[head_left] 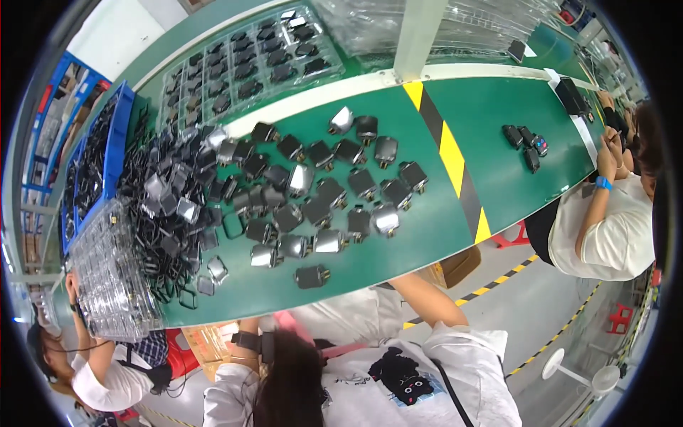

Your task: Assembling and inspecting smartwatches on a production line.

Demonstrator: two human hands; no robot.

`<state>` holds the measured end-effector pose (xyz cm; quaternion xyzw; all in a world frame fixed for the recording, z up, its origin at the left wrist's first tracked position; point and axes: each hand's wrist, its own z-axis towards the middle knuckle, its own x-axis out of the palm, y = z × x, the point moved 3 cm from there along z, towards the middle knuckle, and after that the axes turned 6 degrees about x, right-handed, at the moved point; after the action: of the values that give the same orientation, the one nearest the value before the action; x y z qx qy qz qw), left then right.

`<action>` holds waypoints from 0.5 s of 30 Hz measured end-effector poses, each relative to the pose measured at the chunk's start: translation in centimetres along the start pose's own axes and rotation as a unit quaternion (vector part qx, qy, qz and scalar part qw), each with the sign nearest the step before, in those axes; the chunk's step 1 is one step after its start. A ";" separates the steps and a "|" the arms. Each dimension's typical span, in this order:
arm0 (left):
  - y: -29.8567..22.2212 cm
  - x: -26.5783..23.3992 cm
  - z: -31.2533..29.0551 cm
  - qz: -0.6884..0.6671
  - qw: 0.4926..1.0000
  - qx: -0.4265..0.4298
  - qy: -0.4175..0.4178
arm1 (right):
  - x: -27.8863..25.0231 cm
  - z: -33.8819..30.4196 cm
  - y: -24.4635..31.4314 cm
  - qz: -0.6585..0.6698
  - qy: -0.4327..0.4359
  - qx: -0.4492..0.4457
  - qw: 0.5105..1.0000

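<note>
Neither of my hands shows; both forearms reach up to the near edge of the green table [420,249] and the hands are hidden below it. My left forearm [247,345] wears a black wristband. My right forearm [430,302] is bare. On the table above them lie several loose, glossy square watch-like cases [311,277] with small gold-coloured stubs. To their left is a heap of black square frames and cases [171,206], with one empty black frame [233,225] at its side.
A clear compartment tray [249,67] holds black parts at the back. At left stand a blue bin [117,142] and stacked clear trays [114,270], a co-worker's hand [72,286] beside them. Yellow-black tape [450,156] crosses the table; small black parts [526,139] and another co-worker [605,213] are right.
</note>
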<state>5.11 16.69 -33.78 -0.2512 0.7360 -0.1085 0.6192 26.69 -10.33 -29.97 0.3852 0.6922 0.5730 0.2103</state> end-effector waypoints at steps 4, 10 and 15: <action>-0.1 -0.8 3.5 0.009 1.000 0.011 -0.003 | -1.8 3.4 1.9 -0.050 -0.008 -0.016 0.999; -0.6 -0.3 1.9 -0.021 1.000 -0.013 0.007 | 0.1 4.8 2.2 -0.147 0.008 0.009 0.989; 0.1 0.5 0.2 -0.071 0.997 -0.038 -0.010 | 3.6 5.3 2.6 -0.258 0.037 0.023 0.965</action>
<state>5.27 16.53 -34.33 -0.3272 0.7139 -0.1210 0.6072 29.08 -4.05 -28.24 0.1762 0.7885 0.4972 0.3162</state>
